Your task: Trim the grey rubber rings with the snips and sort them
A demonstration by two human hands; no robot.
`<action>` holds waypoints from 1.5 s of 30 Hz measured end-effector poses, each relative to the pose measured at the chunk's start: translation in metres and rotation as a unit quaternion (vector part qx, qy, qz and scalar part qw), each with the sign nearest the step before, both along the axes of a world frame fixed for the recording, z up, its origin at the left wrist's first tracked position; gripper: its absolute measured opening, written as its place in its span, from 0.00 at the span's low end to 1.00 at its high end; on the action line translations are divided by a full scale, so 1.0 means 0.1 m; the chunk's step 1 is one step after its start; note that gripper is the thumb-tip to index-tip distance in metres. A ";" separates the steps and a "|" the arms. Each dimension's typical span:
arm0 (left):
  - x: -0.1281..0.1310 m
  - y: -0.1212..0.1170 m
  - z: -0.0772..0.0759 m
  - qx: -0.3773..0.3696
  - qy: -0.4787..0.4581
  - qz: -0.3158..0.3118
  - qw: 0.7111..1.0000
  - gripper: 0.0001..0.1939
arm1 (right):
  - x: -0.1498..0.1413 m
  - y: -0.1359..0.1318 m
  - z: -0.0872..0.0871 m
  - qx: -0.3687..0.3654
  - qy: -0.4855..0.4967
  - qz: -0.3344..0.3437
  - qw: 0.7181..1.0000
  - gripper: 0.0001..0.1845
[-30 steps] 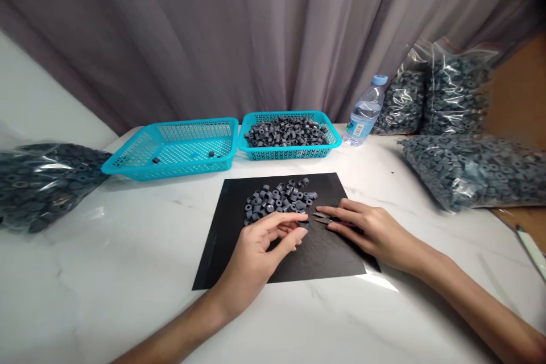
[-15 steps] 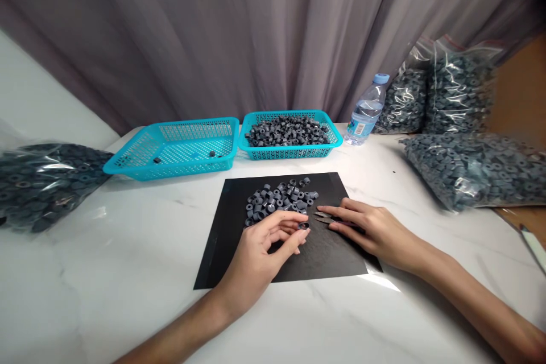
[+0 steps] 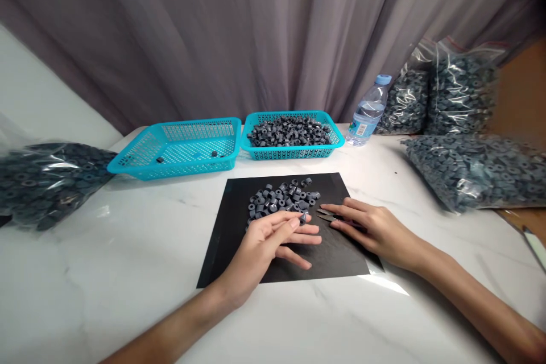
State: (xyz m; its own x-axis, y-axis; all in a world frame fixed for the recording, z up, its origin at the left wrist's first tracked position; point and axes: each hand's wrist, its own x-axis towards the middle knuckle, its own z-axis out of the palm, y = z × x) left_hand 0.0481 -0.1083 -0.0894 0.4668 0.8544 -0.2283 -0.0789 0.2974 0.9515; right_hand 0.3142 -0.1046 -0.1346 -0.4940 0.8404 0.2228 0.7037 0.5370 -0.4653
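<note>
My left hand pinches a small grey plastic ring between thumb and forefinger, its other fingers spread out over the black mat. Just behind it lies a loose pile of similar grey rings on the mat. My right hand rests at the mat's right side, closed over a pair of small snips. Their pointed metal blades stick out to the left, slightly apart, toward the pinched ring; most of the handle is hidden under the fingers.
A blue basket full of grey parts stands behind the mat. Left of it, another blue basket holds a few pieces. A water bottle stands at the back right. Bags of parts lie left and right.
My left hand has turned the ring and opened its lower fingers outward. The right hand with the snips has hardly moved. The view has shifted slightly.
</note>
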 end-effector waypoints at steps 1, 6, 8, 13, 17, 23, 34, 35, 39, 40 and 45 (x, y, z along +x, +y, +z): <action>0.00 0.00 0.01 -0.013 -0.012 0.002 1.000 0.16 | 0.00 0.00 0.00 0.000 -0.001 0.000 1.000 0.22; 0.01 0.00 0.04 -0.052 -0.034 0.016 0.998 0.15 | 0.01 0.00 -0.01 0.001 -0.008 -0.001 1.000 0.22; 0.01 0.00 0.05 -0.059 -0.038 0.017 0.997 0.15 | 0.01 0.00 -0.01 0.006 -0.008 -0.001 1.000 0.22; 0.02 0.00 0.06 -0.059 -0.049 0.025 0.997 0.14 | -0.01 0.00 0.01 0.023 -0.008 0.003 1.000 0.22; 0.03 0.00 0.07 -0.062 -0.056 0.030 0.996 0.14 | -0.01 0.00 0.01 0.030 -0.007 0.004 1.000 0.22; 0.01 -0.01 0.05 -0.059 -0.051 0.030 0.997 0.15 | -0.02 -0.01 0.03 0.023 -0.003 0.005 1.000 0.21; -0.01 0.00 0.00 -0.068 -0.060 0.015 0.996 0.14 | -0.17 -0.14 0.12 0.047 0.123 -0.024 0.991 0.17; -0.01 0.00 0.00 -0.069 -0.059 0.014 0.996 0.14 | -0.21 -0.17 0.14 0.054 0.149 -0.030 0.987 0.16; 0.00 -0.01 0.00 -0.071 -0.058 0.011 0.996 0.14 | -0.35 -0.26 0.19 0.123 0.164 -0.039 0.978 0.17; 0.00 -0.01 0.00 -0.071 -0.058 0.010 0.996 0.15 | -0.37 -0.27 0.18 0.138 0.158 -0.038 0.977 0.17; 0.00 -0.01 0.00 -0.075 -0.052 0.012 0.996 0.15 | -0.39 -0.27 0.11 0.175 0.123 -0.019 0.977 0.18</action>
State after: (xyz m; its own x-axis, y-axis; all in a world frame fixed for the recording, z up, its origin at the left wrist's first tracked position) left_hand 0.0481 -0.1094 -0.0896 0.4745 0.8254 -0.3059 -0.1830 0.4324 0.8829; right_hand 0.2748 -0.1314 -0.1232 -0.3586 0.7082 0.6081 0.6163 0.6689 -0.4156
